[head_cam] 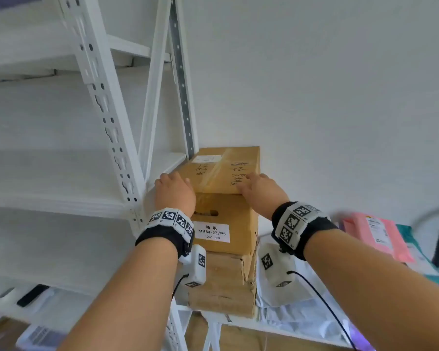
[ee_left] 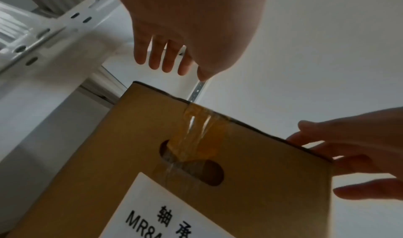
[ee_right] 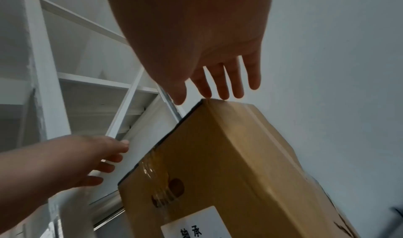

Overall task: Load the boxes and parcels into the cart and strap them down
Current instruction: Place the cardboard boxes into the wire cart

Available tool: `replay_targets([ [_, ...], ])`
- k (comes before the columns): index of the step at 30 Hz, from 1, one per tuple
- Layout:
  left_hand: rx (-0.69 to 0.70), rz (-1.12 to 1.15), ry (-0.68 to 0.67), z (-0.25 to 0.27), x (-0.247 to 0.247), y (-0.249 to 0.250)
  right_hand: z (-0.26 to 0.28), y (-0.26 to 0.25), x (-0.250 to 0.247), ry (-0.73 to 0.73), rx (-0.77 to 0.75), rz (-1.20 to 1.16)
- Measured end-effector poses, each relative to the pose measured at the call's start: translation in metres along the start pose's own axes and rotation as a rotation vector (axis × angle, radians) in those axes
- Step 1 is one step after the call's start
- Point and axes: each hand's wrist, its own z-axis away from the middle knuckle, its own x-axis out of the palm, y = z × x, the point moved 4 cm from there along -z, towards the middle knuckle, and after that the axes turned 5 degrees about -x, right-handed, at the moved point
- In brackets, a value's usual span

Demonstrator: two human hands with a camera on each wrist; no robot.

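Cardboard box (head_cam: 226, 173) between two open-fingered hands.

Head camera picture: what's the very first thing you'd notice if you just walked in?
The brown cardboard box in the middle, sitting on top of a more crumpled box beside the white shelving. Two bare hands reach up to it with fingers spread: the left hand at its left edge, the right hand on its top. Off to the right lies a bright pink parcel.
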Motion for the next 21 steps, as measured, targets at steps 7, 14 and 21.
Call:
replay_targets([
  [7,-0.276,0.119,-0.189,-0.021,0.028,-0.028,-0.018,0.001,0.018,0.025,0.118,-0.046],
  [14,-0.399,0.254,-0.227,-0.029,0.028,-0.027,-0.028,0.013,0.021,0.024,0.228,-0.142],
  [21,-0.344,0.345,-0.328,-0.032,0.037,-0.026,-0.031,0.032,0.011,0.032,0.274,-0.150],
])
